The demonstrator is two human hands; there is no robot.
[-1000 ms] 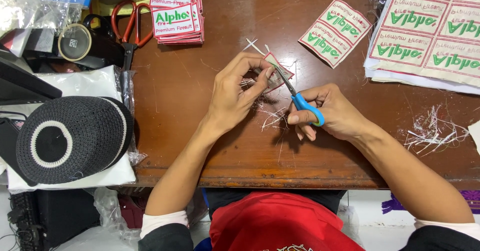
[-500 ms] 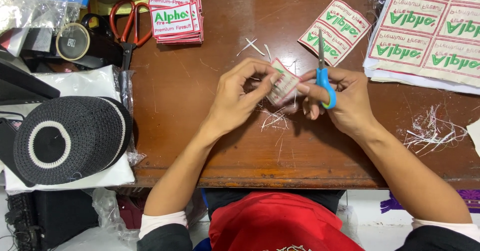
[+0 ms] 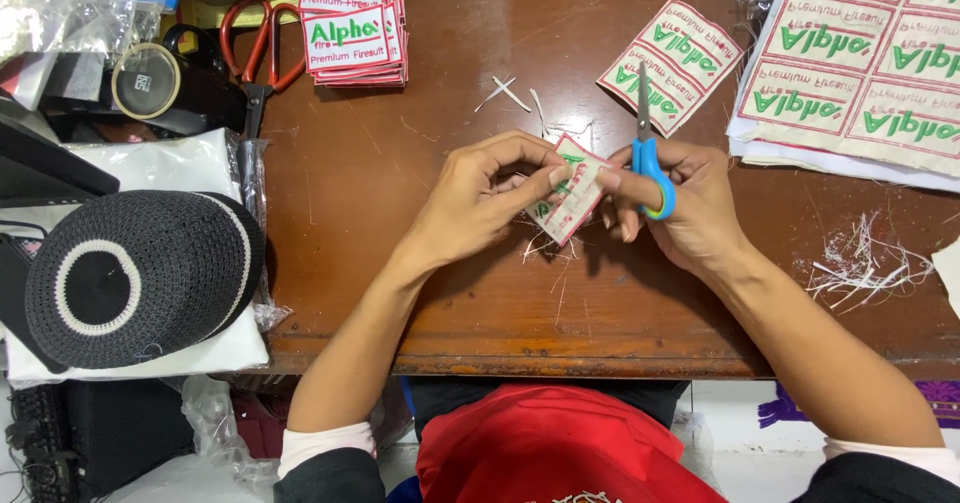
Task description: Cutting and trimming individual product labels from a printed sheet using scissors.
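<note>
While the brown wooden surface (image 3: 440, 263) carries everything, its biggest load is the uncut sheet of embroidered patches (image 3: 860, 73) at the far right, then the black knitted cap with a white ring (image 3: 130, 278) at the left, lying on a white bag. Smaller again are the stack of finished patches (image 3: 350, 23) at the top, the loose strip of three patches (image 3: 675, 63) beyond the hands, and the pile of thread and fabric trimmings (image 3: 860, 263) near the right forearm. Between the hands, just above the surface, sits the single patch (image 3: 568, 203). The left hand (image 3: 480, 203) has its grip pinching the patch edge between thumb and fingers. The right hand (image 3: 690, 208) has its grip closed through the blue-handled scissors (image 3: 648, 153), blades together and pointing away, clear of the patch. This looks like edge trimming, paused to turn the patch; cutting on would call for bringing the blades back to the border.
</note>
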